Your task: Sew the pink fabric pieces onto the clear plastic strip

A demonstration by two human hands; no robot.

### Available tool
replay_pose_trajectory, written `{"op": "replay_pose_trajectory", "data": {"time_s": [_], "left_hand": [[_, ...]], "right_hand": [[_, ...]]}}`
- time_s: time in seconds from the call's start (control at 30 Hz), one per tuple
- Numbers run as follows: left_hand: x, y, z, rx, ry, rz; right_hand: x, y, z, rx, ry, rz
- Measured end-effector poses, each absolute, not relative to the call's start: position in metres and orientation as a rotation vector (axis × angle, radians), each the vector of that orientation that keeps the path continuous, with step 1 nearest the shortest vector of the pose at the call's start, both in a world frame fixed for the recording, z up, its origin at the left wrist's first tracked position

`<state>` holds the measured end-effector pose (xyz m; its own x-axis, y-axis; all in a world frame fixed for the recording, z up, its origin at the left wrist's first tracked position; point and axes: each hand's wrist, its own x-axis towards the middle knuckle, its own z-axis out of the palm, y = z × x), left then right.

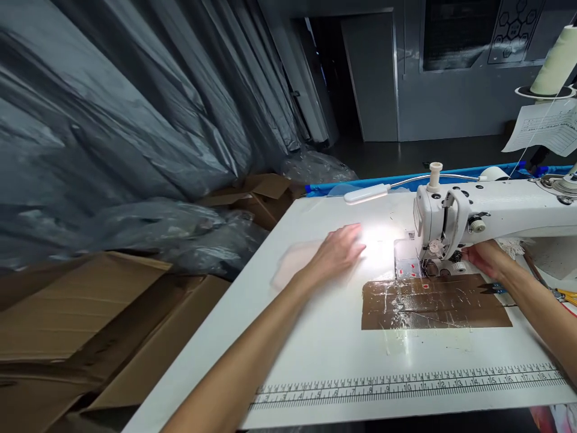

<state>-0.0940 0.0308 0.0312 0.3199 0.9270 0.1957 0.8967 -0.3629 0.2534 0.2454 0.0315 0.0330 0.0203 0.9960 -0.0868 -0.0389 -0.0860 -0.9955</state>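
Observation:
My left hand (339, 251) is over the white table left of the sewing machine's needle area, slightly blurred. Its thumb and fingers are apart, and nothing shows between them. Beside it spreads a faint pinkish patch (291, 261); whether it is sheer cloth or shadow I cannot tell. My right hand (481, 257) reaches under the arm of the white sewing machine (509, 207), close to the presser foot area. The machine hides its fingertips. White lace (511, 246) lies just behind that hand. Small dark-bladed snips (493, 288) rest below my right wrist.
Brown tape (433, 310) covers the table's front by the needle plate. A printed ruler (406, 388) runs along the near edge. A lamp (367, 193) lights the surface. Cardboard boxes (148, 337) stand left, and a thread cone (555, 63) rises at right.

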Motion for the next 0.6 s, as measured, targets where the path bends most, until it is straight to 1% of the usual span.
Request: {"op": "replay_pose_trajectory", "data": {"time_s": [0.13,0.27,0.43,0.6], "left_hand": [[-0.148,0.004,0.034,2.199,2.113,0.631],[-0.182,-0.010,0.026,1.929,2.369,0.742],[-0.190,-0.013,0.012,1.839,2.428,0.719],[-0.193,-0.014,0.014,1.991,2.445,0.830]], "right_hand": [[0.253,0.007,0.023,-1.320,-1.107,1.340],[0.256,-0.010,0.009,-1.375,-1.304,1.156],[0.258,-0.012,-0.007,-1.399,-1.577,0.845],[0.261,-0.010,-0.015,-1.418,-1.684,0.722]]}}
